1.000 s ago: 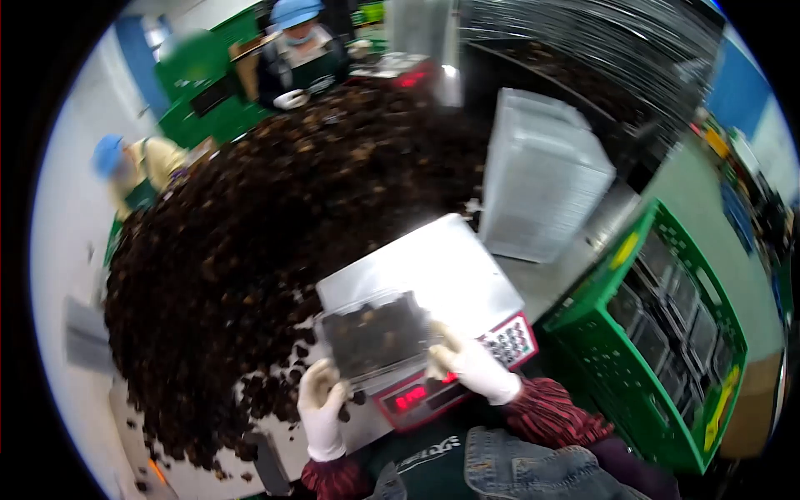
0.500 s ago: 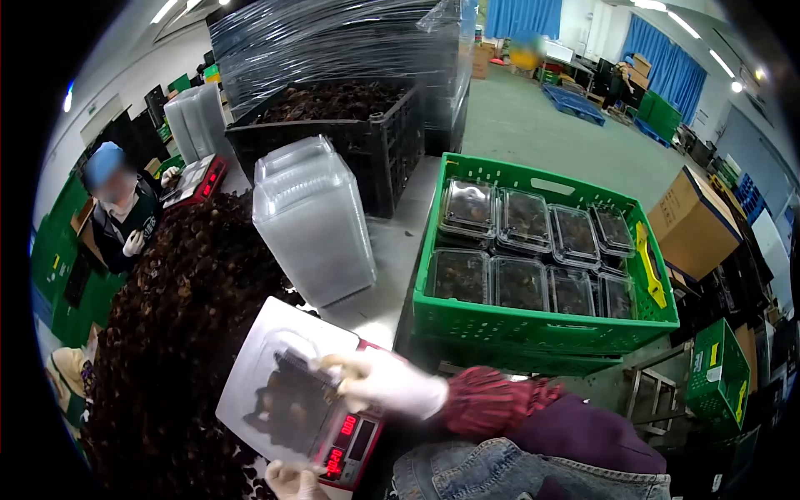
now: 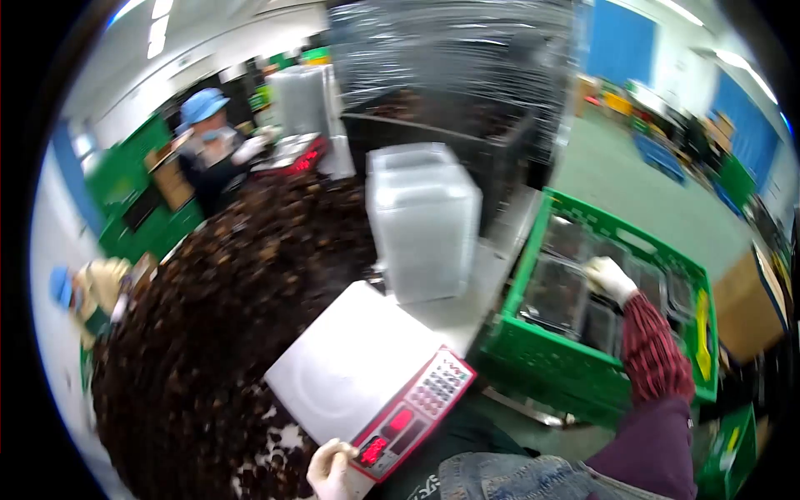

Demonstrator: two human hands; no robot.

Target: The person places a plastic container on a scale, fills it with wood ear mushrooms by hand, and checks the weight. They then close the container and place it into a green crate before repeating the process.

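Observation:
My right hand, in a white glove, reaches into the green crate. Its fingers grip the right edge of a clear plastic box with dark contents, which sits at the crate's left side over other boxes. Beside the lower corner of the red and white digital scale is my gloved left hand. Its fingers are curled together, and whatever they may hold is hidden. The scale's white plate is bare and its red digits are lit but blurred.
A heap of dark brown, mushroom-like pieces lies left of the scale. Behind the scale stands a stack of clear plastic containers. A black crate stands farther back. Two people in blue caps are across the heap.
My right hand has moved from the scale to the green crate with the clear plastic box, leaving the scale plate bare. My left hand stays by the scale's corner. The view has swung left.

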